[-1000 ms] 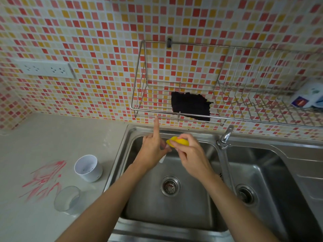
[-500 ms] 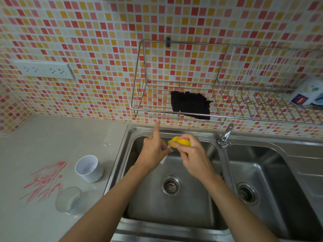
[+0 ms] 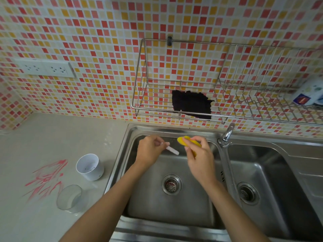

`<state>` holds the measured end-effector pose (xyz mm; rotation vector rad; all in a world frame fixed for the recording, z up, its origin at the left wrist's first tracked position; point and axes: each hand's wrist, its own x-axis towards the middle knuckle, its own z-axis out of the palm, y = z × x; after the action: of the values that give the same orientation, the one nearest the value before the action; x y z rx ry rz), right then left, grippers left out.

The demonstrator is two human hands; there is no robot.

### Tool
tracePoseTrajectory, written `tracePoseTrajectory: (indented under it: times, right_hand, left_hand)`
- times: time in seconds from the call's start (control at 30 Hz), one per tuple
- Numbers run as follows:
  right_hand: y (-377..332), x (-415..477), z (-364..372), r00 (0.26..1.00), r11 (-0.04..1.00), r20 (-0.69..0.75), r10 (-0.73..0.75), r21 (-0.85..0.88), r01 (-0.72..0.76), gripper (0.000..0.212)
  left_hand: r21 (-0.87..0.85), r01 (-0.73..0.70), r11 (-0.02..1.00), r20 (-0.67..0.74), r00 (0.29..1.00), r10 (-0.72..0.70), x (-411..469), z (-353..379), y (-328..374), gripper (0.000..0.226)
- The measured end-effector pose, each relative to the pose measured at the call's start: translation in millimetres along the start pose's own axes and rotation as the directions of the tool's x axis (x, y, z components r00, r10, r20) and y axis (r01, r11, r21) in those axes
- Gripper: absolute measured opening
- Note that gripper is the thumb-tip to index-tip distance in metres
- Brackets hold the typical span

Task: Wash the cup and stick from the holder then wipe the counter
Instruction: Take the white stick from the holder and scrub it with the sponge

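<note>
Now, over the sink (image 3: 132, 154), I see my left hand (image 3: 150, 151) pinching the stick (image 3: 172, 150), forefinger no longer raised; my right hand (image 3: 199, 154), gripping the sponge (image 3: 187, 141), has drawn apart; the cup (image 3: 90, 166) stands left.

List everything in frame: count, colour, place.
stick: 1, white, held over left basin
sponge: 1, yellow, over left basin
white cup: 1, white, counter left of sink
clear cup: 1, transparent, counter, nearer than white cup
red marks: 1 patch, red, counter left of cups
double sink: 1, steel, two basins
faucet: 1, chrome, between basins
wire rack: 1, steel, on tiled wall
dark cloth: 1, black, in rack
packet: 1, white-blue, rack's right end
outlets: 2, white, wall left
left hand: holds stick
right hand: holds sponge
</note>
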<state>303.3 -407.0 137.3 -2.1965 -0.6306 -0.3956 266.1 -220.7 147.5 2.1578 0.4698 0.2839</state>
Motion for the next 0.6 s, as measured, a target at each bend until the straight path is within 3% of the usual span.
tracePoseTrajectory:
  times: [0.1,0.23,0.3,0.43,0.6]
  right_hand:
    - [-8,-11,11,0.998,0.999,-0.047,0.03,0.031,-0.029,0.039]
    - [-9,-27,34,0.998,0.997,0.029,-0.057,-0.043,0.058,0.04]
    - [-2,-28,39,0.999,0.999,0.013,0.032,-0.042,-0.031,0.044]
    - [-8,-33,41,0.989,0.994,-0.103,0.108,0.02,-0.107,0.04]
    - [-14,-31,45,0.992,0.998,-0.124,-0.033,0.052,0.04,0.04]
  left_hand:
    - [-0.153,0.148,0.977,0.005,0.989,-0.149,2,5,-4,0.024]
    - [-0.411,0.276,0.869,0.047,0.958,-0.282,0,12,-1,0.027]
    - [-0.498,0.333,0.801,0.077,0.937,-0.341,-3,13,5,0.024]
    - [-0.507,0.345,0.79,0.031,0.923,-0.383,-4,13,9,0.024]
    - [-0.504,0.387,0.772,0.067,0.909,-0.412,-8,18,12,0.03]
